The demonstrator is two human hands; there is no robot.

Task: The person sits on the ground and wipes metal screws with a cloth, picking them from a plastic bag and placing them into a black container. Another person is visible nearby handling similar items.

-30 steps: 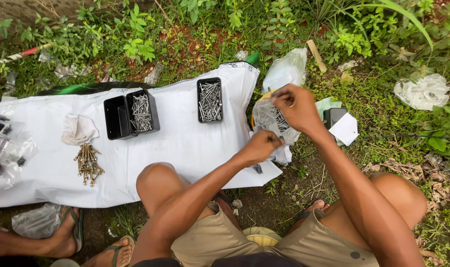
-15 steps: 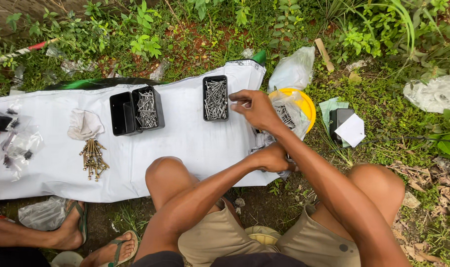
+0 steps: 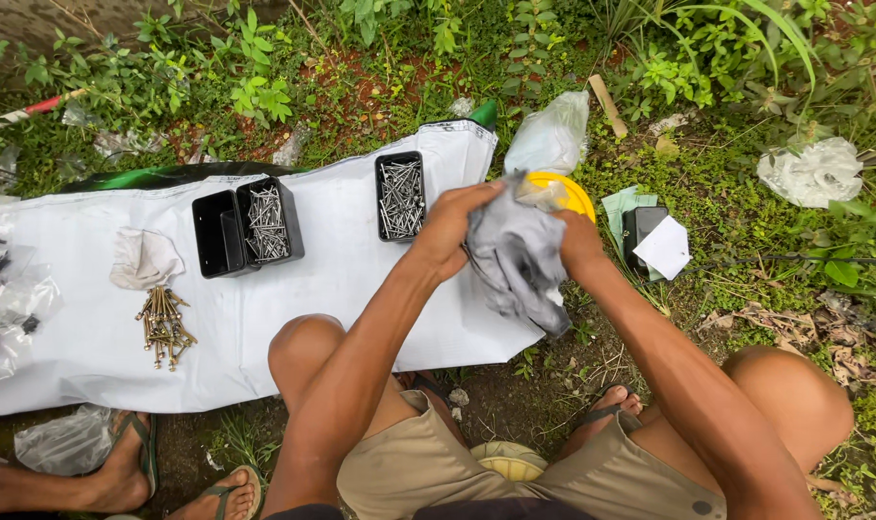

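A white sheet (image 3: 264, 327) lies flat on the ground like a work surface. At its far left sit small clear bags (image 3: 14, 303). Next comes a crumpled white cloth (image 3: 141, 258), and just below it, at 6 o'clock, a bunch of long gold screws (image 3: 164, 327), thin and shiny.

At 1 o'clock from the screws stands a black double box (image 3: 245, 226). Its left half looks empty and its right half holds grey nails. Further right is a single black box (image 3: 400, 195), packed with nails too.

The left hand (image 3: 457, 226) is just right of that box. Its grip is closed on the top left edge of a soft plastic bag (image 3: 520, 260). The bag is grey, wrinkly and see-through, and it hangs down long, from 12 o'clock to 6 o'clock. The right hand (image 3: 577, 241) pinches the bag's top right edge, so the bag lies between both hands, and each is just as near. A round yellow lid (image 3: 568, 188) peeks out behind the bag at 12 o'clock.

Further right, on the grass, rests a dark flat box (image 3: 640, 226) with a white paper square (image 3: 665, 248) on it. At the far right lies a scrunched white bag (image 3: 811, 171).
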